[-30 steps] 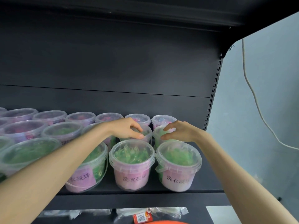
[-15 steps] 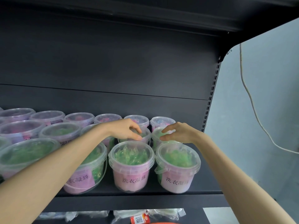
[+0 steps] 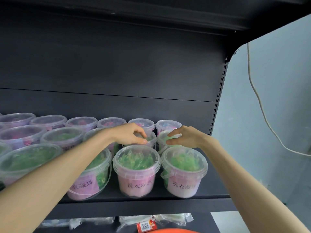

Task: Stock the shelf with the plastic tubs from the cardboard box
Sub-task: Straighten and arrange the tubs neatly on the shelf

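- Curled round the lid rim of a middle-row tub [image 3: 150,139], the fingers and thumb of my left hand [image 3: 131,135] grip it just toward 7 o'clock of centre.
- My right hand [image 3: 186,137], toward 5 o'clock, has thumb and fingers half-curved at the lid of the end tub [image 3: 161,137]; I cannot tell whether they hold it.
- Both tubs stand upright on the black shelf [image 3: 212,182], just beside each other, with green pods under clear lids.
- At 6 o'clock the front centre tub [image 3: 136,172] and front right tub [image 3: 184,172] stand near the shelf edge, pink labels facing me.
- Purple-filled back-row tubs [image 3: 111,122] line the rear panel from 9 o'clock toward centre.
- A white cable [image 3: 262,113] hangs down the wall at 3 o'clock.
- A red packet [image 3: 146,226] with a QR code lies below the shelf at 6 o'clock.
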The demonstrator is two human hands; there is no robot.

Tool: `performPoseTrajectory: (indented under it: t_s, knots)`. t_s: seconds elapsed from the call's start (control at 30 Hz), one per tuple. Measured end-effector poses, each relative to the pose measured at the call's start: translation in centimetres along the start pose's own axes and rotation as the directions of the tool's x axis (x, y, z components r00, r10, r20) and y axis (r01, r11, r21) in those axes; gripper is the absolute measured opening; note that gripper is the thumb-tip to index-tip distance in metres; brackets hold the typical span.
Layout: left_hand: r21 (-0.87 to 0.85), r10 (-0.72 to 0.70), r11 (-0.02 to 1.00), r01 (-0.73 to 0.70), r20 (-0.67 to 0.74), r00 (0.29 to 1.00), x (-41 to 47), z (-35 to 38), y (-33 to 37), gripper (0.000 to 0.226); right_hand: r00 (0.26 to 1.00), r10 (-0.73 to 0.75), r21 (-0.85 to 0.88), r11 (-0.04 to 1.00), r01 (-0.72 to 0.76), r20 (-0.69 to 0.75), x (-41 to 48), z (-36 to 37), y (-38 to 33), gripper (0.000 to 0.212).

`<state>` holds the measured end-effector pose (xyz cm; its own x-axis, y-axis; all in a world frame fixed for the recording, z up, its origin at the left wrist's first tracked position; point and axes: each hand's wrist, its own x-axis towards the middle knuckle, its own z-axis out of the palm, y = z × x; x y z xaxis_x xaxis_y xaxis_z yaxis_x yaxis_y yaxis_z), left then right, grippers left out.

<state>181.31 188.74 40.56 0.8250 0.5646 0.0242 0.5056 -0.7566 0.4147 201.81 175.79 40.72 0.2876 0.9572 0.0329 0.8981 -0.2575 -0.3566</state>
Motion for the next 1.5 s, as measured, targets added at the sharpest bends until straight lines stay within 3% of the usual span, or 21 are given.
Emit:
performPoseTrajectory:
  t_s: [0.3,0.47,0.6,0.73,0.8,0.9,1.0,1.07,1.17,1.23,1.37,1.5]
  knots:
    - [0.009,-0.016,1.0,0.016,0.009,1.0,-0.5,0.1,0.5,0.036,0.999,0.043,0.022,0.999,-0.043,-0.009,-0.4,0.3,-0.2,0.045]
    - [-0.074,0.027,0.996,-0.044,-0.22,0.975,-2.9,0.9,1.4,0.025,0.986,-0.015,0.105,0.994,0.033,-0.167,-3.3,0.8,-0.6,0.048]
    - [-0.055,0.128,0.987,-0.15,-0.287,0.949,-7.3,2.4,2.8,0.018,0.963,-0.07,0.143,0.984,0.11,-0.26,-7.0,2.3,-0.8,0.05]
    - [-0.054,0.171,0.98,-0.191,-0.253,0.952,-11.2,4.9,3.4,0.049,0.966,-0.115,0.196,0.967,0.162,-0.231,-10.9,3.6,-0.4,0.061]
    - [0.063,0.189,0.982,-0.178,-0.272,0.944,-11.8,5.9,3.4,0.06,0.963,-0.151,0.147,0.971,0.187,-0.225,-12.0,4.2,-0.3,0.063]
    - [0.196,0.231,0.967,-0.162,-0.416,0.88,-12.0,7.4,3.4,0.055,0.942,-0.176,0.051,0.979,0.199,-0.287,-12.7,5.2,-0.7,0.064]
    - [0.196,0.233,0.97,-0.144,-0.575,0.784,-12.2,9.4,3.7,0.052,0.923,-0.164,0.151,0.962,0.228,-0.347,-13.0,6.1,-0.7,0.066]
    - [0.166,0.212,0.977,-0.134,-0.684,0.698,-12.7,11.2,4.0,0.056,0.909,-0.105,0.28,0.932,0.231,-0.403,-13.5,7.2,-0.4,0.086]
    - [-0.041,0.033,0.991,-0.13,-0.851,0.524,-13.7,14.2,4.7,0.076,0.891,0.061,0.501,0.843,0.196,-0.45,-14.2,9.8,-0.3,0.13]
    - [-0.138,-0.089,0.987,-0.079,-0.891,0.445,-14.1,16.0,5.2,0.088,0.883,0.163,0.59,0.794,0.148,-0.441,-14.5,11.3,-0.3,0.137]
    - [-0.258,-0.277,0.96,0.105,-0.847,0.454,-13.4,17.5,5.6,0.099,0.814,0.191,0.428,0.9,0.077,-0.549,-14.2,14.0,0.4,0.118]
    - [-0.32,-0.376,0.926,0.2,-0.828,0.415,-12.3,17.8,5.9,0.101,0.769,0.239,0.452,0.889,0.072,-0.593,-13.6,14.5,0.3,0.105]
